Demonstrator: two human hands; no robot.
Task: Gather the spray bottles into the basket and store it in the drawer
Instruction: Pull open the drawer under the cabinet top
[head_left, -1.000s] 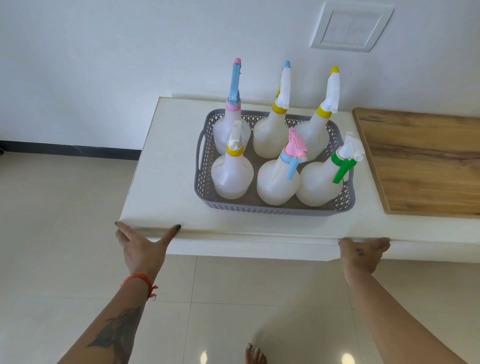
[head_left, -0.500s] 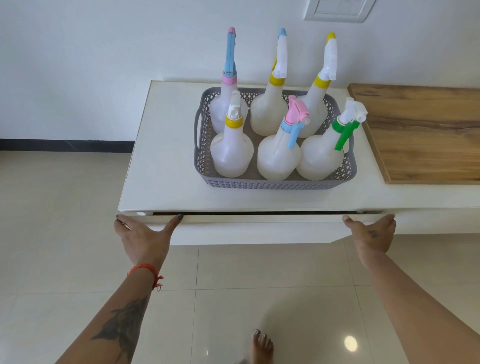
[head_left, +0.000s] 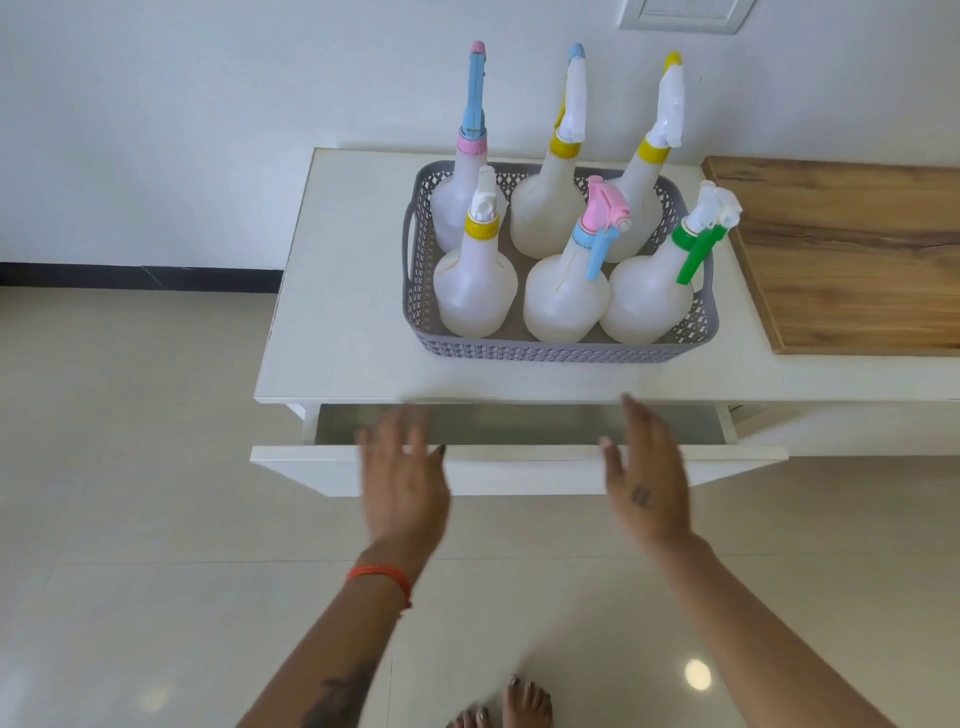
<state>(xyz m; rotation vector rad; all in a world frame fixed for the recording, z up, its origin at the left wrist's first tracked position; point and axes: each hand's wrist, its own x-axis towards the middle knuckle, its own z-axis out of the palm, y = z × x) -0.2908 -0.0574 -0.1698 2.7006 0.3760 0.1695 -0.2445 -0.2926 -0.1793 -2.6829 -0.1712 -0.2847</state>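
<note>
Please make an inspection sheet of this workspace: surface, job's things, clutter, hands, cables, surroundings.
Surface: white cabinet top, wooden board lying on its right part.
Job's things: grey basket on the top, six spray bottles standing upright in it, three behind, three in front; the front right one has a green trigger. Drawer below partly open, nothing seen in the visible strip.
Clutter: nothing seen.
Hands: left hand and right hand open, blurred, in front of the drawer, holding nothing.
Cables: nothing seen.
Surroundings: white wall, wall plate, tiled floor, bare feet at the bottom edge.
</note>
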